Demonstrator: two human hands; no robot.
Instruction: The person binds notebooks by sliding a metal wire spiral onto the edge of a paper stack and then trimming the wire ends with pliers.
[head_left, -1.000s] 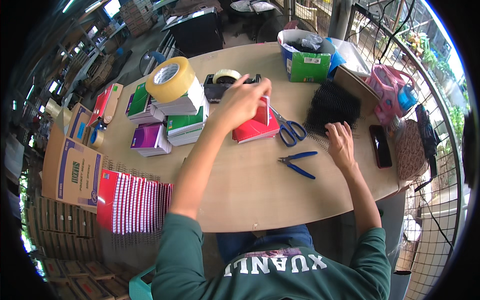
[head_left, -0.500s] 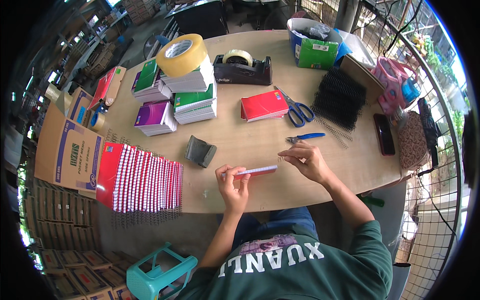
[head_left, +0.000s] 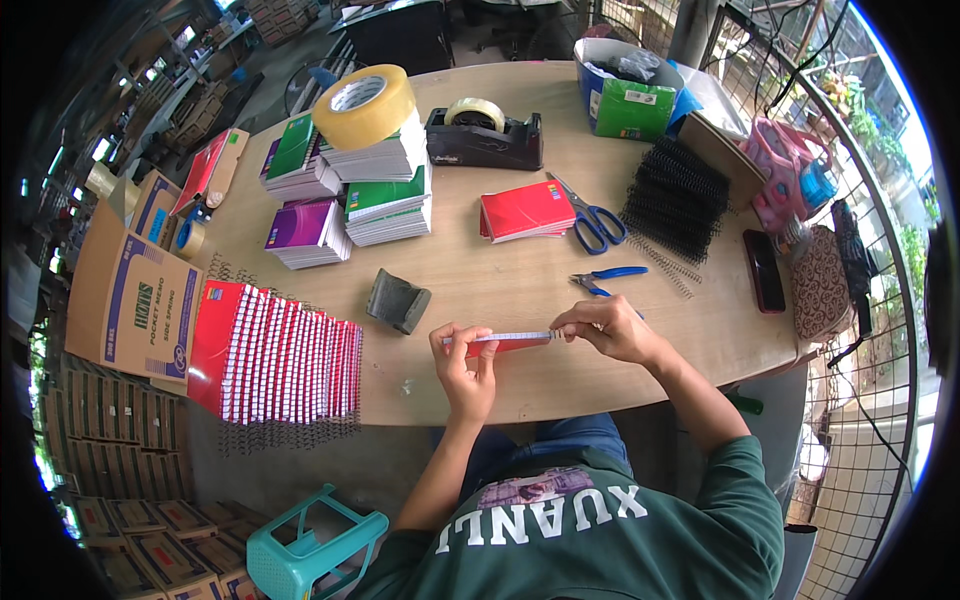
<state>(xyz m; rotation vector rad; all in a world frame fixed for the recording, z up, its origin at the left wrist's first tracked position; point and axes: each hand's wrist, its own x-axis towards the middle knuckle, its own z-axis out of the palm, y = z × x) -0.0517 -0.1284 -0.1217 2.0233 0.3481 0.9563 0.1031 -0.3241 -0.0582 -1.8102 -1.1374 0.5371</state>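
Note:
My left hand is closed on a small red memo pad, held on edge above the table with its white page edges upward. My right hand pinches a dark wire spiral at the pad's right end; most of the spiral is hidden by the fingers. Just beyond that hand lie blue-handled pliers. Further back are blue-handled scissors beside a short stack of red memo pads. A mass of black wire spirals lies to the right, with loose ones near it.
Left of my hands stand a grey block-like holder and a long row of spiral-bound red pads. Behind are stacked pads topped by a tape roll, and a tape dispenser. A phone and patterned pouch lie at right.
My right hand has moved slightly left and down, bringing the wire spiral against the pad's right end. The left hand keeps its hold on the pad.

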